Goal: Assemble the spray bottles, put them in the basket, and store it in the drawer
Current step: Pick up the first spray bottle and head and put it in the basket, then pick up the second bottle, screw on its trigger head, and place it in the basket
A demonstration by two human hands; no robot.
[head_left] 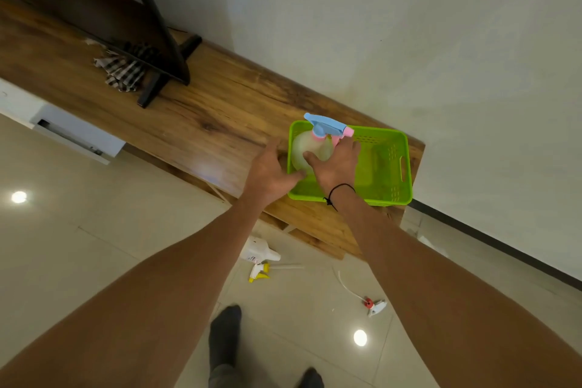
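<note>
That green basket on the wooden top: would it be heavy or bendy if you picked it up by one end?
Probably light: the green basket is thin, perforated plastic with cut-out handles. It may flex a little, since its walls look slim. With the spray bottle standing at its left end under the right hand, that end would likely sag, and the bottle could tip.
</note>
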